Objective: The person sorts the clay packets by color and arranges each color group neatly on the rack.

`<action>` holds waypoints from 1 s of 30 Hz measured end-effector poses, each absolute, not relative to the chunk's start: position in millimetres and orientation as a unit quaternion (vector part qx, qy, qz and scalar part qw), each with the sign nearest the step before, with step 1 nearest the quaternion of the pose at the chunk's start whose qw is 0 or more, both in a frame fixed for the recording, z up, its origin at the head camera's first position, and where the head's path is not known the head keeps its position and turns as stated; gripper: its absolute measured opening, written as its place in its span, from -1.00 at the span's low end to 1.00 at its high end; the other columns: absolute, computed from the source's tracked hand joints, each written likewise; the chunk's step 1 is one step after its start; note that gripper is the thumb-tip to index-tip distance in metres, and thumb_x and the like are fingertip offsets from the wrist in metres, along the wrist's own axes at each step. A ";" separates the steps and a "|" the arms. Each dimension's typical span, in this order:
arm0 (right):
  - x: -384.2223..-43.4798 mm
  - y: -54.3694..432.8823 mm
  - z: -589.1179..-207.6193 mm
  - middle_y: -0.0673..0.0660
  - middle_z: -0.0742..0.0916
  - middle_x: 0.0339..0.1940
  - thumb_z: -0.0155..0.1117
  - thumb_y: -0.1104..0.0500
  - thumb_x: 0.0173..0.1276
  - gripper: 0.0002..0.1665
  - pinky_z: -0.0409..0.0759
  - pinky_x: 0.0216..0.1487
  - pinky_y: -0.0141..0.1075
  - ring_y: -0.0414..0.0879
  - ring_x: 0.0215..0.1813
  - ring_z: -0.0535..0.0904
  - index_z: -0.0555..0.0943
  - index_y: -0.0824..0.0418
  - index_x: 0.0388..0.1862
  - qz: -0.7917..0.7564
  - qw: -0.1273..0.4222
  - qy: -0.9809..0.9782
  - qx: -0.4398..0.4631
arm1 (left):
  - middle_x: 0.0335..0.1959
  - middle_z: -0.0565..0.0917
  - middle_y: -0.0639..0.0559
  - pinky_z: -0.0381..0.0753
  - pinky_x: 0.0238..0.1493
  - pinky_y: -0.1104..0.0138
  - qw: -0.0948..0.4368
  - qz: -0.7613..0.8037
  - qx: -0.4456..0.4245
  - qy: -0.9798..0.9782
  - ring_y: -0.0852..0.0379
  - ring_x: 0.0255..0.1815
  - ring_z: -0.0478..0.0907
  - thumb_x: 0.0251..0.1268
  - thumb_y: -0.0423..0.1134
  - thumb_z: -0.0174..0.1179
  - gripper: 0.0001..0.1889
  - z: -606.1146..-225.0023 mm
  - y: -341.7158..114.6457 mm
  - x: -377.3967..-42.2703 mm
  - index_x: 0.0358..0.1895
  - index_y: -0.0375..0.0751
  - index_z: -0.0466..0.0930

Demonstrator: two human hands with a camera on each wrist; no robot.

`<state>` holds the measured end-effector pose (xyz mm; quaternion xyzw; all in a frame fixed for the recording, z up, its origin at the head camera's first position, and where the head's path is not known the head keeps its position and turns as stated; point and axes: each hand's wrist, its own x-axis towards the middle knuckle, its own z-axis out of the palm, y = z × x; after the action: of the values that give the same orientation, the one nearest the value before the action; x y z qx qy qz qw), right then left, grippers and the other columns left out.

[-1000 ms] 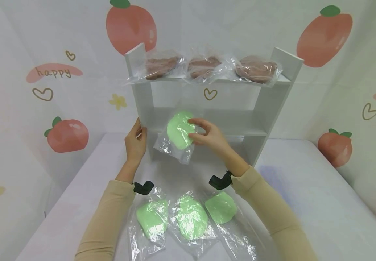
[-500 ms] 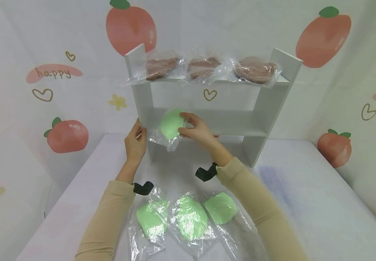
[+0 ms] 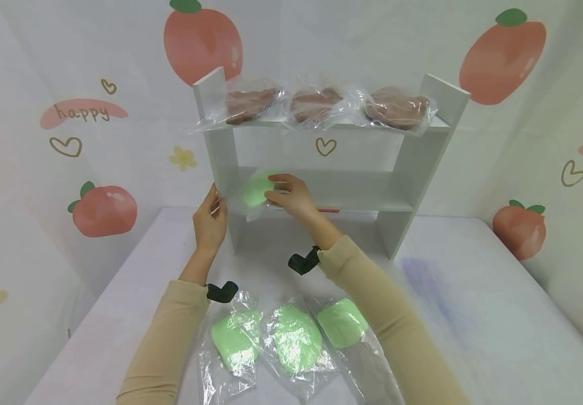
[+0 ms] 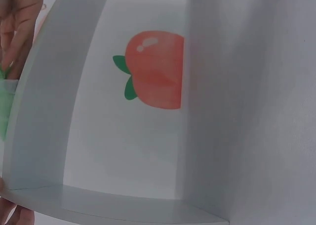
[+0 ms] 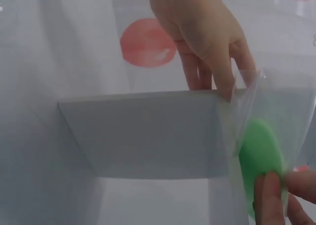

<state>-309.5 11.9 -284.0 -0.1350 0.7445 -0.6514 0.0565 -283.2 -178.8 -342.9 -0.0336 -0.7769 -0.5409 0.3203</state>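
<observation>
My right hand (image 3: 293, 195) pinches a clear plastic bag with a flat, rounded light-green piece (image 3: 257, 190) inside, thumb on one side and fingers on the other. It holds the bag at the left part of the middle shelf board. In the right wrist view, the green piece (image 5: 257, 143) stands on edge beside the shelf's left panel, the loose bag end standing out past it. My left hand (image 3: 211, 222) grips the left side panel of the white shelf unit (image 3: 425, 163), thumb at the front edge, fingers on the outer face.
Several bagged brown lumps (image 3: 316, 104) lie along the top board. Closer in, more bagged green pieces (image 3: 297, 337) lie side by side on the white tabletop (image 3: 473, 315). A fruit-printed cloth (image 3: 311, 34) hangs behind. Below the middle board is a lower bay (image 3: 316, 233).
My right hand has moved left and deeper into the shelf, carrying the bagged green piece from in front of the unit to the middle board. The left hand keeps its place on the panel.
</observation>
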 end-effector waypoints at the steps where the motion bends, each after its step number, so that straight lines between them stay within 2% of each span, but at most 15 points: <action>1: -310.2 10.3 -284.2 0.26 0.45 0.30 0.22 0.27 0.29 -0.50 0.67 0.06 -0.28 0.00 -0.07 0.66 0.45 0.15 0.22 -0.651 0.054 0.746 -0.130 | 0.18 0.50 -0.34 0.60 0.12 0.08 0.321 -0.540 -0.034 -0.777 -0.24 0.12 0.54 0.36 -0.41 -0.02 -0.52 -342.9 -178.8 -282.8 0.34 -0.26 0.27; 5: -312.4 4.8 -285.7 0.24 0.55 0.17 0.23 0.27 0.28 -0.52 0.72 -0.09 -0.33 -0.20 -0.37 0.64 0.46 0.12 0.20 -0.655 0.040 0.746 -0.112 | 0.17 0.51 -0.35 0.60 0.12 0.08 0.324 -0.537 -0.032 -0.778 -0.23 0.11 0.55 0.37 -0.40 -0.02 -0.53 -343.2 -178.5 -282.6 0.34 -0.26 0.28; 7: -312.3 2.6 -285.8 0.23 0.61 0.01 0.25 0.27 0.26 -0.52 0.73 -0.18 -0.35 -0.24 -0.46 0.61 0.47 0.13 0.18 -0.661 0.034 0.742 -0.106 | 0.17 0.51 -0.34 0.60 0.12 0.08 0.325 -0.536 -0.032 -0.778 -0.22 0.10 0.55 0.38 -0.38 -0.02 -0.53 -343.6 -178.6 -282.7 0.34 -0.26 0.28; 11: -311.6 -0.6 -285.6 0.13 0.61 -0.32 0.29 0.26 0.24 -0.55 0.73 -0.26 -0.39 -0.26 -0.53 0.60 0.48 0.18 0.13 -0.666 0.023 0.739 -0.098 | 0.19 0.50 -0.31 0.61 0.10 0.07 0.329 -0.534 -0.034 -0.778 -0.23 0.10 0.56 0.38 -0.36 -0.01 -0.54 -344.0 -178.7 -283.5 0.33 -0.25 0.30; 13: -311.2 -1.5 -285.4 0.09 0.59 -0.40 0.30 0.24 0.23 -0.58 0.74 -0.24 -0.37 -0.27 -0.53 0.60 0.48 0.20 0.08 -0.662 0.018 0.744 -0.094 | 0.21 0.49 -0.30 0.61 0.10 0.07 0.332 -0.533 -0.035 -0.778 -0.24 0.09 0.56 0.38 -0.37 -0.02 -0.55 -344.2 -178.7 -283.8 0.33 -0.24 0.31; 16: -311.0 -2.1 -285.5 0.08 0.59 -0.37 0.30 0.21 0.24 -0.63 0.74 -0.17 -0.32 -0.27 -0.52 0.60 0.50 0.26 0.02 -0.655 0.018 0.750 -0.087 | 0.21 0.48 -0.31 0.61 0.09 0.07 0.335 -0.530 -0.035 -0.778 -0.24 0.09 0.56 0.37 -0.37 -0.02 -0.54 -344.7 -178.9 -284.2 0.33 -0.25 0.31; 20: -311.5 -2.4 -285.9 0.19 0.65 -0.19 0.26 0.23 0.27 -0.64 0.74 -0.16 -0.34 -0.27 -0.48 0.61 0.53 0.33 0.02 -0.650 0.021 0.755 -0.079 | 0.17 0.52 -0.33 0.61 0.09 0.08 0.335 -0.531 -0.036 -0.778 -0.24 0.08 0.57 0.36 -0.40 -0.01 -0.54 -345.4 -179.2 -284.4 0.33 -0.24 0.30; 24: -311.7 -2.6 -284.4 0.24 0.65 0.05 0.21 0.25 0.29 -0.58 0.73 -0.15 -0.36 -0.09 -0.27 0.68 0.52 0.30 0.14 -0.640 0.036 0.764 -0.074 | 0.15 0.53 -0.34 0.61 0.10 0.08 0.332 -0.534 -0.035 -0.777 -0.24 0.08 0.57 0.35 -0.42 -0.01 -0.52 -345.0 -178.9 -284.1 0.33 -0.23 0.30; 27: -311.3 -2.6 -281.7 0.21 0.61 0.15 0.18 0.24 0.30 -0.51 0.72 -0.07 -0.29 0.04 -0.08 0.67 0.47 0.26 0.22 -0.625 0.053 0.775 -0.077 | 0.16 0.52 -0.33 0.61 0.11 0.08 0.330 -0.535 -0.034 -0.777 -0.24 0.09 0.56 0.35 -0.42 0.00 -0.52 -344.6 -178.6 -283.9 0.33 -0.22 0.30; 30: -311.0 -2.3 -278.8 0.21 0.58 0.21 0.16 0.21 0.32 -0.49 0.71 0.00 -0.23 0.07 -0.02 0.65 0.44 0.24 0.26 -0.611 0.069 0.784 -0.081 | 0.17 0.52 -0.33 0.60 0.11 0.07 0.330 -0.535 -0.034 -0.777 -0.25 0.09 0.56 0.35 -0.42 0.00 -0.52 -344.4 -178.4 -283.8 0.34 -0.22 0.30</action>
<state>-311.0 -2.3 -278.8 -0.0812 0.7843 -0.6112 0.0690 -283.8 -178.4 -344.4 -0.0337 -0.7767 -0.5354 0.3301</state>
